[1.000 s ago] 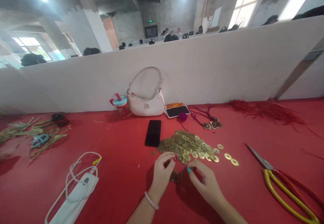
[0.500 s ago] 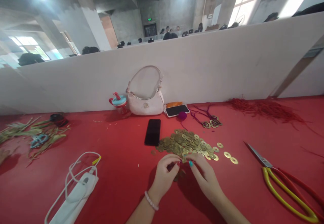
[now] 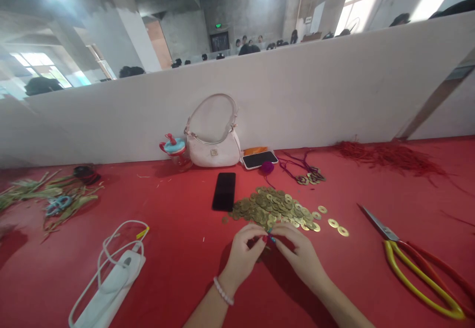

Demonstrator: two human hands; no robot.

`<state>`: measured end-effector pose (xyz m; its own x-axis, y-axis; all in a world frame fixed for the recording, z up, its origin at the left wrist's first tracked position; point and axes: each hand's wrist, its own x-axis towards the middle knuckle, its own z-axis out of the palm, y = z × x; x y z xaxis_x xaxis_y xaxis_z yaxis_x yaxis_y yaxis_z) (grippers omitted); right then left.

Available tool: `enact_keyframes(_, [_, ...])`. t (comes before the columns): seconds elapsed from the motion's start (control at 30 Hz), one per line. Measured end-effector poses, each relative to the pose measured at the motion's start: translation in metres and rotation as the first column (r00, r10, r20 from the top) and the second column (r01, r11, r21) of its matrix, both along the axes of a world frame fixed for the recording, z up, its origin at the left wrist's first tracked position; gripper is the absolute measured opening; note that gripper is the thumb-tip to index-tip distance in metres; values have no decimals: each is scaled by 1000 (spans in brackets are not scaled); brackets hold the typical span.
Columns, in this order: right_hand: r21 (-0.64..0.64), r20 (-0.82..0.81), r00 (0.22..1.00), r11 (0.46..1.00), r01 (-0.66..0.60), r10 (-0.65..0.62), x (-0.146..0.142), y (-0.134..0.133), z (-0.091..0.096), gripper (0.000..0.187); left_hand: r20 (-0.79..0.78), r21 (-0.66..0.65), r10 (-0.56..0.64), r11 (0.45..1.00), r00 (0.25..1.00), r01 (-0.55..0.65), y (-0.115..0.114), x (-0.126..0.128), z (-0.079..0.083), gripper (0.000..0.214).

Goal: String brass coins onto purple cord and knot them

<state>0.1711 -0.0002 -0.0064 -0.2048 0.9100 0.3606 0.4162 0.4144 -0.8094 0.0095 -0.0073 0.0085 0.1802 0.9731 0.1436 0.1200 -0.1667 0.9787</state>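
My left hand (image 3: pixel 243 256) and my right hand (image 3: pixel 302 254) meet fingertip to fingertip just in front of a heap of brass coins (image 3: pixel 274 208) with holes, on the red table (image 3: pixel 178 268). Both hands are pinched closed on something small between them that I cannot make out; it may be a coin or a thread. A few loose coins (image 3: pixel 336 226) lie to the right of the heap. A purple cord strung with coins (image 3: pixel 306 174) lies behind the heap.
Yellow-handled scissors (image 3: pixel 411 268) lie at the right. A black phone (image 3: pixel 224 191), a second phone (image 3: pixel 260 160), a white handbag (image 3: pixel 213 142) and a small cup (image 3: pixel 174 150) stand by the grey partition. A white power strip (image 3: pixel 107 283) lies at the left, red threads (image 3: pixel 386 155) at the back right.
Both hands have moved a little away from me towards the coin heap and their fingertips have come closer together. The view has shifted slightly.
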Motion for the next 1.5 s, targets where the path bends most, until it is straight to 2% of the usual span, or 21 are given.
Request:
enact_keyframes(0.07, [-23, -6, 1000, 1000, -4, 4, 1, 0, 2, 14, 19, -43, 8, 999, 1000, -7, 0, 0, -4, 16])
enact_keyframes(0.2, [-76, 11, 1000, 997, 12, -11, 2, 0, 6, 18, 89, -251, 9, 968, 996, 14, 1, 1, -11, 24])
enact_keyframes(0.27, [-84, 16, 999, 996, 30, -29, 2, 0, 7, 20, 95, -273, -3, 961, 995, 29, 0, 2, -12, 26])
enact_keyframes(0.47, [-77, 19, 999, 997, 32, -31, 1, -1, 5, 20, -56, -132, -123, 985, 991, 115, -3, 2, -3, 21])
enact_keyframes(0.57, [-72, 16, 999, 997, 33, -32, 0, -2, 7, 21, -137, -17, -122, 993, 983, 121, -4, 0, 1, 19])
enact_keyframes(0.67, [-73, 10, 999, 996, 49, -48, 0, -3, 8, 20, -198, 85, -124, 986, 972, 143, -6, -2, 4, 19])
enact_keyframes(0.83, [-88, -12, 995, 991, 96, -98, 1, -1, 3, 20, -240, 163, -177, 962, 955, 219, -8, -3, 6, 21])
enact_keyframes(1.0, [-108, 3, 996, 990, 94, -94, 1, 1, -5, 19, -226, 193, -181, 955, 957, 226, -9, -3, 6, 20])
enact_keyframes(1.1, [-116, 18, 998, 992, 54, -52, 0, 0, -5, 18, -216, 149, -146, 972, 965, 180, -9, -1, 4, 17])
enact_keyframes(1.2, [-63, 24, 1000, 998, 20, -18, -1, -1, 0, 16, -181, 86, -84, 991, 980, 100, -9, 2, 1, 13])
enact_keyframes(1.33, [25, -15, 999, 999, -31, 31, -1, -5, 11, 23, -154, 63, 8, 998, 988, 1, -7, 3, 1, 10])
enact_keyframes(1.5, [20, -41, 994, 995, -100, 101, -3, -7, 16, 15, -194, 82, -12, 996, 981, 28, -6, 3, 5, 10])
